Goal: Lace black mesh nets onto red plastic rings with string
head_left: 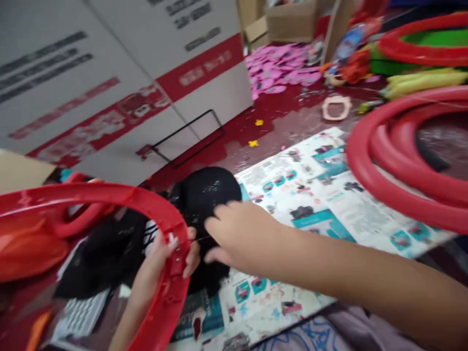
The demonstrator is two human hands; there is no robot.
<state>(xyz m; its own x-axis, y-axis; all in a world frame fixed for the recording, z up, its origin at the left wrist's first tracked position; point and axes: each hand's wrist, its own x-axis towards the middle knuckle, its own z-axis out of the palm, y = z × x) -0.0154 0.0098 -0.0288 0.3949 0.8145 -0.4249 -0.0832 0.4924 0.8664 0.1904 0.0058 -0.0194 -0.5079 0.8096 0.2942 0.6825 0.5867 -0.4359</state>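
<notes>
My left hand (192,253) is wrapped round a large red plastic ring (153,207), thumb on its face and fingers behind. The ring stands tilted over the left part of the work surface. Small metal dots, perhaps screw heads, show on the ring near my thumb. My right hand (241,234) is curled just to the right of the ring. A thin dark strand or rod (204,238) runs from the ring towards its fingers; blur hides exactly what it is. Behind both hands lies a round black object (210,192).
White boxes with red bands (127,92) stand at the back left. Thick red rings (369,165) lie stacked on the right over a printed sheet (329,195). Pink pieces (274,68) are heaped at the back. A grey keypad (80,314) and black cloth (102,263) lie lower left.
</notes>
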